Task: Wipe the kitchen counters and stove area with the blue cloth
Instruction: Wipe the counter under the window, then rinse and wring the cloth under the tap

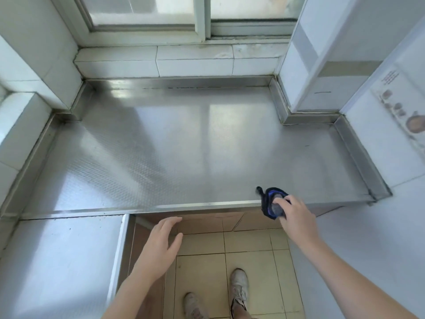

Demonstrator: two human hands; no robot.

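Head view, looking down: crumpled blue cloth with dark edging and a grey centre (273, 202) bunched at the front edge of the steel counter, toward its right end, partly hanging past the lip. Pinched by the right hand (296, 217), fingers curled round the bundle from the near side, thumb on top; a short dark loop of the cloth sticking up at its far left corner. Left hand (164, 245) hovering apart from it, lower and to the left, fingers straight and slightly spread, holding nothing, over the gap below the counter front. Bare forearms reaching in from the bottom of the frame.

Brushed stainless-steel counter (184, 146) stretching wide, with a raised steel rim along its back and sides, and window light reflected in pale bands across it. Lower steel surface (57, 261) adjoining at the front left. White tiled ledge (156, 62) behind the counter, under a pale-framed window (202, 19). White tiled walls on the left, a white column at the back right, and a faded picture sticker (404, 113) on the right wall. Beige tiled floor (248, 245) below, with two worn white sneakers (239, 286) at the bottom.
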